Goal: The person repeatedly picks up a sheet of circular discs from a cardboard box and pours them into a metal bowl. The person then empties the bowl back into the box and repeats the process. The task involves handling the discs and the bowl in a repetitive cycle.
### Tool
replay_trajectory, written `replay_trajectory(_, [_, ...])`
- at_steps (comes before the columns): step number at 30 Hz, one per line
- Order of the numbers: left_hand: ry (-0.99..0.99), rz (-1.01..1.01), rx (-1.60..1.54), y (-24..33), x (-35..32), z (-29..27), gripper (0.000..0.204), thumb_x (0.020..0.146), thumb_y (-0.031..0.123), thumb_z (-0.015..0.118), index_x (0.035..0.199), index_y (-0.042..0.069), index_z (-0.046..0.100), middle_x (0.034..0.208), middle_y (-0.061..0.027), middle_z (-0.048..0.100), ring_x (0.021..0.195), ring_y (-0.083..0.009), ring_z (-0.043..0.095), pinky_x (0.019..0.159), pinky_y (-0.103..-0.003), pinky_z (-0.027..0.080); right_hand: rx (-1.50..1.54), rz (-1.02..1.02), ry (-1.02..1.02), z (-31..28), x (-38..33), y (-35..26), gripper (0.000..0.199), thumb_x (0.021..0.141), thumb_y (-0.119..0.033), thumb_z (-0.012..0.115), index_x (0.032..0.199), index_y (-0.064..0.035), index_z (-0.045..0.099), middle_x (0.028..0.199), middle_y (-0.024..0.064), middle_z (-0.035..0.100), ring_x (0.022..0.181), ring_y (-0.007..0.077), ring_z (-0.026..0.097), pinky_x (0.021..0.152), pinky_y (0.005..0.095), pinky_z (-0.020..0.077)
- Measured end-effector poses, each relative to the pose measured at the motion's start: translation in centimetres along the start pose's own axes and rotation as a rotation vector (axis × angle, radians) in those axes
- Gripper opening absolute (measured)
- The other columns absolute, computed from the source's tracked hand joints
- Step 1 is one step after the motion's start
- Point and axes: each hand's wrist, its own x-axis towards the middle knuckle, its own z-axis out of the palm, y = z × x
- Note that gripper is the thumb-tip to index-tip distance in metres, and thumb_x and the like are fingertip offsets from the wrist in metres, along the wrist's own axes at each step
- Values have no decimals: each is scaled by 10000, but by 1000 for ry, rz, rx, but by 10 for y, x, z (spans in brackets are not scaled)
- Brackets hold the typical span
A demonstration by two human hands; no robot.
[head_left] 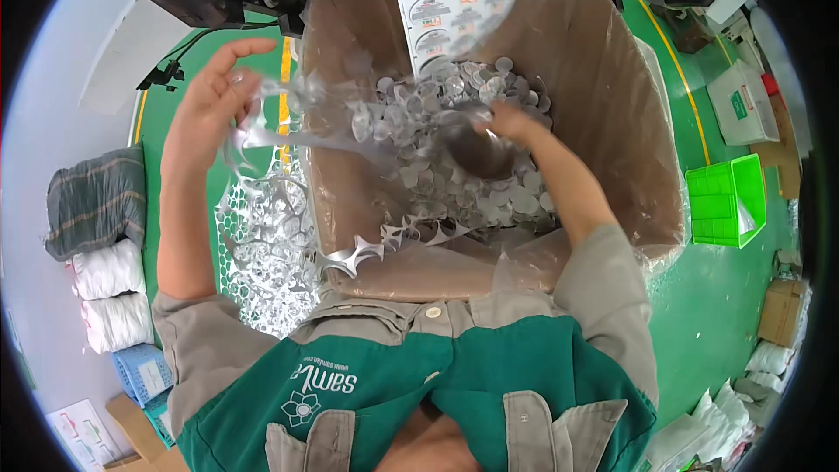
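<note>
My left hand [208, 105] is raised at the left rim of a large cardboard box [612, 105], pinching a strip of silvery punched-out foil webbing [288, 135] that stretches across to the right. My right hand [507, 122] reaches down inside the box and holds the other end of that strip, just above a heap of small round silver foil discs [489, 183]. A printed foil sheet [454, 0] with rows of round labels hangs down into the box from above.
The box has a clear plastic liner [655, 236]. More punched foil webbing [271, 245] trails over the box's left side onto the green floor. A green crate [725, 201] stands right, white sacks [109, 293] and a blue basket [140, 371] left, cartons [743, 105] far right.
</note>
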Motion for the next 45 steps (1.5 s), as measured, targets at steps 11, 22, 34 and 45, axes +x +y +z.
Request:
replay_trajectory(11, [-161,-32,232,-29,27,70,204,907,133,479,1076,61,568,716,33,549,571,-57,433,533,-224,378,-284,-180,-72,-60,-10,10,485,694,-331,703,1066,-41,589,992,138,620,890,253,605,733,320,472])
replay_trajectory(22, [5,269,635,-59,18,88,225,769,52,519,971,133,574,863,-85,641,761,-290,608,654,-386,481,1533,77,261,-33,15,34,496,891,-464,464,1127,-30,515,1101,73,578,979,174,547,821,329,458])
replay_trajectory(34, [-78,20,254,-62,35,86,204,913,177,473,1075,114,580,793,-3,609,634,-83,511,563,-228,408,-110,-114,40,-77,10,10,620,622,-409,722,1071,-4,586,863,164,637,741,239,618,646,350,491])
replay_trajectory(45, [118,291,-896,52,-53,-39,494,865,169,494,1278,-72,370,952,-89,505,726,-57,490,591,-153,385,959,-111,-368,-62,-1,-62,549,815,-284,646,1230,9,438,1138,97,560,1027,195,536,899,349,438])
